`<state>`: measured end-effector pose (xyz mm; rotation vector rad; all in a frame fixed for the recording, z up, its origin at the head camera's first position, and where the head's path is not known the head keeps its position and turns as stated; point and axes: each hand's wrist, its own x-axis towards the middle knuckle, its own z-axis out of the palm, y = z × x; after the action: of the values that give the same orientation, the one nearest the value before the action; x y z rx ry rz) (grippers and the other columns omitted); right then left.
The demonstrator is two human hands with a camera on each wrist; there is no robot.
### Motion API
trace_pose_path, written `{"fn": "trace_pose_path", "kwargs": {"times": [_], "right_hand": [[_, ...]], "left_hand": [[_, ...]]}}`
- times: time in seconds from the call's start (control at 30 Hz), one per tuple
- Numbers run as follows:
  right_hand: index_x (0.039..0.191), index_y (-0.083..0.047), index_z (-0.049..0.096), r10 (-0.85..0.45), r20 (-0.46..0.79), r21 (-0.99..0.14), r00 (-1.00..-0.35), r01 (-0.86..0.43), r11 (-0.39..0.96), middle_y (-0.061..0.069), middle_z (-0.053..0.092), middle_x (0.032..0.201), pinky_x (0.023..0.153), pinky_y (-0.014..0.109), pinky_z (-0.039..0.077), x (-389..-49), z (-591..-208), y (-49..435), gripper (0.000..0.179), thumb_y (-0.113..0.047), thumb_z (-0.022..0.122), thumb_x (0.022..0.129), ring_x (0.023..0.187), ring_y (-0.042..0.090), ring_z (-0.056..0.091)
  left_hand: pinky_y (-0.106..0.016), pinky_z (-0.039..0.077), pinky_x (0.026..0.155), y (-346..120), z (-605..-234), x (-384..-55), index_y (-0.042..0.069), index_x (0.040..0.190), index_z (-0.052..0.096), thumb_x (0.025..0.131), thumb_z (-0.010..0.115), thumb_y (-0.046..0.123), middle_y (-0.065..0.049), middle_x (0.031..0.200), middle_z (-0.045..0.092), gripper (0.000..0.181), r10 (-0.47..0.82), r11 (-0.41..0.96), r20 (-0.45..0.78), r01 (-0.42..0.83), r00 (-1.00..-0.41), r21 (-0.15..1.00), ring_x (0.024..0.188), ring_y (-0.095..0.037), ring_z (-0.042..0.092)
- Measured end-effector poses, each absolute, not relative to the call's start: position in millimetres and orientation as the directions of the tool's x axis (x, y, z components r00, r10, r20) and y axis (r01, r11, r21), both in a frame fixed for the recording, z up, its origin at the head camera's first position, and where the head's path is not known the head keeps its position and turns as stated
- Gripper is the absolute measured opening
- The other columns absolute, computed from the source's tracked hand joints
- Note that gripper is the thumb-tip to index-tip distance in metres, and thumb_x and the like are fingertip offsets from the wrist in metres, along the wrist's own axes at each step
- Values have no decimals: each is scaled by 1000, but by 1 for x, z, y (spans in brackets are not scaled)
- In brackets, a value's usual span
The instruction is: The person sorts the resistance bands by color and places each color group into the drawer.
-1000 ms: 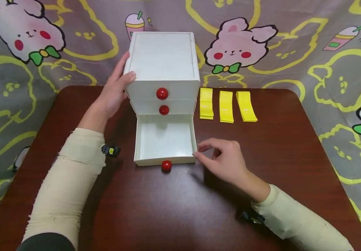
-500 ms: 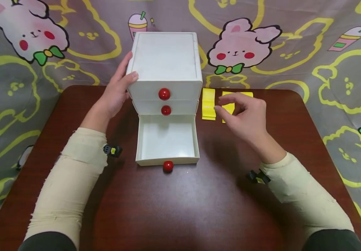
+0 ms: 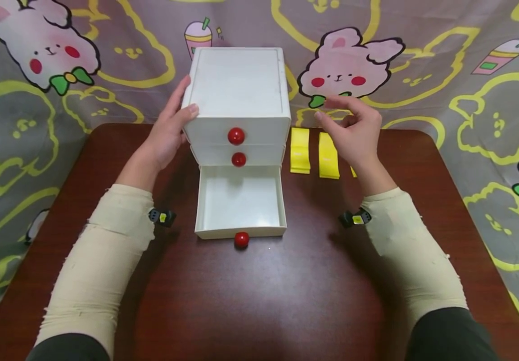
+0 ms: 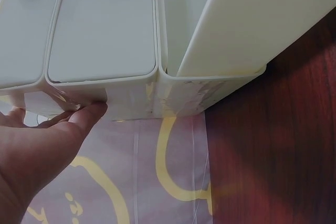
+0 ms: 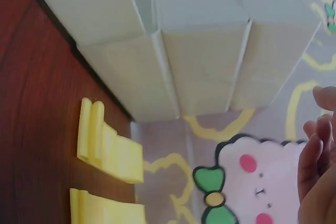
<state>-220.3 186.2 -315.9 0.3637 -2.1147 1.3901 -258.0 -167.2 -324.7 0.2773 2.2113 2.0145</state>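
A white three-drawer cabinet (image 3: 237,82) stands at the back of the table, with a round red knob on each drawer. Its bottom drawer (image 3: 241,198) is pulled out, and nothing lies in it. My left hand (image 3: 165,128) rests against the cabinet's upper left side, thumb near the front edge; the left wrist view shows its fingers laid on the side wall. To the right of the cabinet, my right hand (image 3: 356,130) hovers over folded yellow strips, fingers loosely bent, a gap between thumb and forefinger. The left strip (image 3: 300,150) and middle strip (image 3: 328,155) show; the right strip (image 3: 354,172) is mostly hidden.
A patterned cloth (image 3: 417,65) with cartoon rabbits hangs just behind the table and along its sides. The brown table (image 3: 259,301) stretches in front of the cabinet. In the right wrist view, two yellow strips (image 5: 118,156) lie beside the cabinet's wall.
My right hand has left the bottom drawer's right front corner and risen to the back right, above the yellow strips. My left hand stays on the cabinet; the drawer remains out.
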Motion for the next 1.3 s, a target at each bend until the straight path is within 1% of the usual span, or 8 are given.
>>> {"fn": "trace_pose_path", "kwargs": {"times": [0.17,0.33,0.57,0.67,0.8,0.97,1.1,1.3], "right_hand": [[112,2,74,132,545,-797,-828,-463,388,14,71,107,67,23,45,-239,-322,187,28,-11,78,87,91,16,59],[114,-2,75,164,478,-843,-863,-398,363,10,71,109,75,24,45,-263,-336,194,31,-16,79,87,102,19,59],[118,-8,74,191,377,-889,-906,-296,349,2,71,111,80,25,44,-303,-373,207,38,-27,81,86,110,25,56],[120,-12,74,205,313,-911,-927,-232,342,0,71,111,82,27,43,-310,-381,210,41,-32,82,85,111,26,55],[120,-12,74,218,251,-929,-943,-171,327,-1,71,113,85,27,43,-315,-387,213,42,-31,83,84,114,26,54],[121,-12,73,234,169,-943,-957,-88,321,2,70,116,91,25,46,-323,-396,218,42,-30,83,84,115,22,57],[123,-14,73,224,115,-933,-968,-27,359,3,68,119,91,29,51,-331,-410,219,45,-33,83,84,113,20,61],[129,-16,69,172,26,-887,-985,57,458,1,65,127,92,31,50,-336,-429,219,48,-37,78,88,116,21,55]], "left_hand": [[-53,34,105,-167,-325,-257,50,156,19,101,48,39,11,161,16,63,222,91,18,40,-975,995,135,-24,32],[-55,29,109,-166,-324,-257,50,156,19,102,47,40,12,162,14,62,219,102,10,33,-976,994,138,-23,28],[-56,29,108,-167,-323,-256,50,156,20,101,48,40,11,162,15,63,215,110,16,40,-977,993,137,-23,29],[-57,27,109,-167,-323,-256,49,157,19,101,48,40,11,162,14,63,214,110,14,39,-977,993,139,-22,27],[-59,23,111,-165,-324,-256,49,157,19,102,48,40,11,162,13,63,220,103,15,39,-975,994,142,-20,22],[-59,25,111,-164,-323,-258,51,156,19,102,48,41,13,162,14,63,227,120,18,46,-974,992,142,-19,23],[-58,27,110,-165,-323,-258,51,156,19,102,48,41,14,162,14,62,226,132,24,55,-974,990,141,-19,25],[-57,29,109,-167,-325,-256,50,156,19,102,49,40,12,162,15,63,219,123,24,52,-975,991,139,-20,27]]}}
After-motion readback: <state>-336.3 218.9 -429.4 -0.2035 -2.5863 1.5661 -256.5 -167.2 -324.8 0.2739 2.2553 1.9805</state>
